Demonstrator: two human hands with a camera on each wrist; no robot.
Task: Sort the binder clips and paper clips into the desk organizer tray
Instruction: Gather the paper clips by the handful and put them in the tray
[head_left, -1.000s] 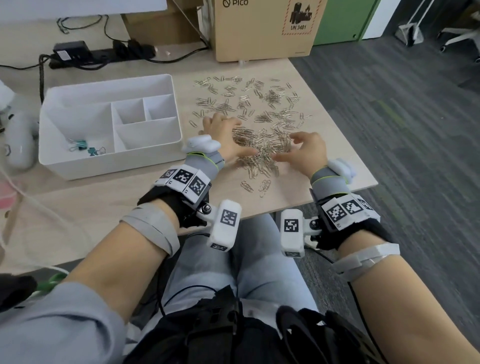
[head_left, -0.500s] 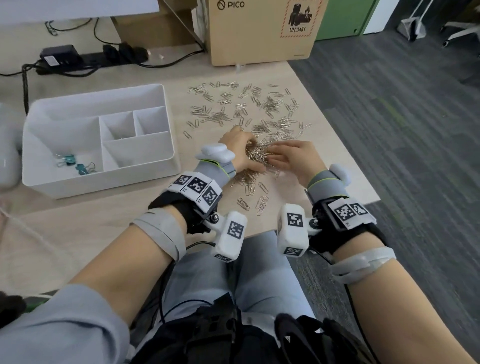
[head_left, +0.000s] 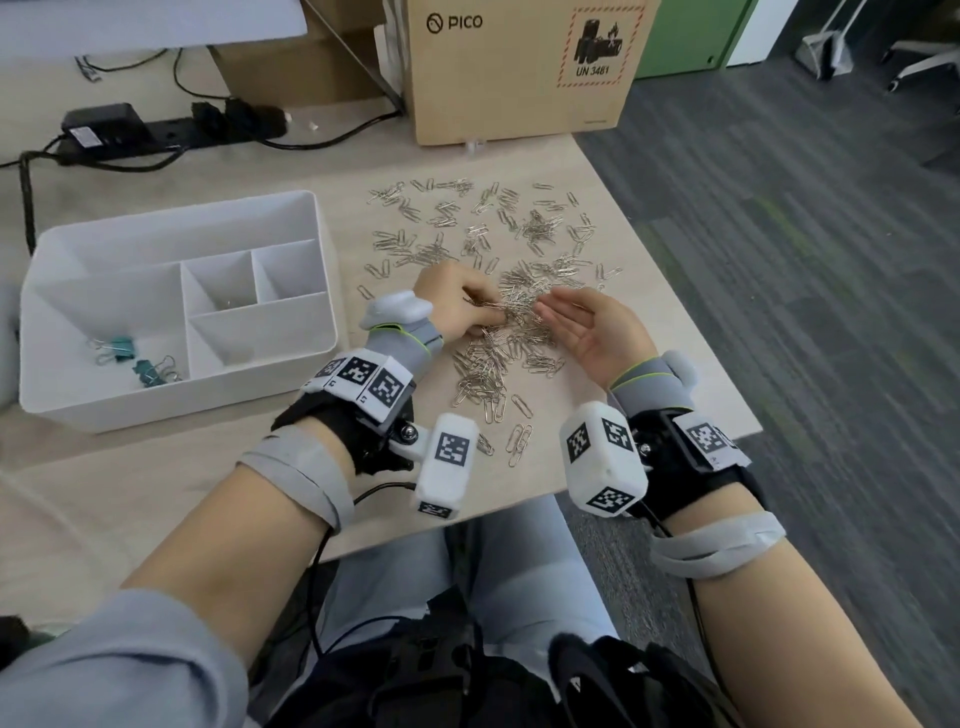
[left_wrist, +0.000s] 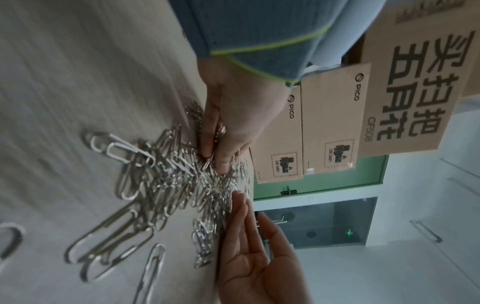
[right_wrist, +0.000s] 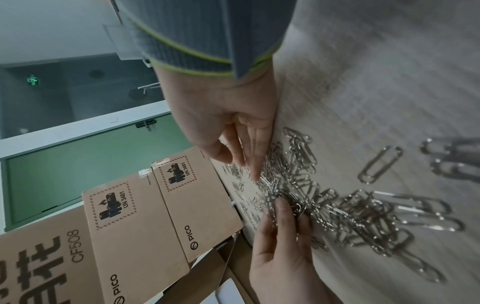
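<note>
Silver paper clips (head_left: 498, 353) lie heaped on the wooden table between my hands, and more paper clips (head_left: 467, 228) are scattered beyond them. My left hand (head_left: 491, 312) has its fingers curled into the heap and pinches a bunch of clips (left_wrist: 207, 158). Just right of it, my right hand (head_left: 550, 312) lies on its edge, palm turned up and fingers straight, holding nothing. The white organizer tray (head_left: 322, 249) stands to the left. Its large front-left compartment holds teal binder clips (head_left: 122, 348).
A cardboard PICO box (head_left: 519, 67) stands at the back of the table, with a black power strip (head_left: 171, 130) and cables to its left. The table's right edge (head_left: 727, 395) runs close to my right wrist, above grey carpet.
Both hands swept inward through the paper clips and heaped them together. The left hand has curled onto a bunch of them, and the right hand has turned palm up with fingers straight.
</note>
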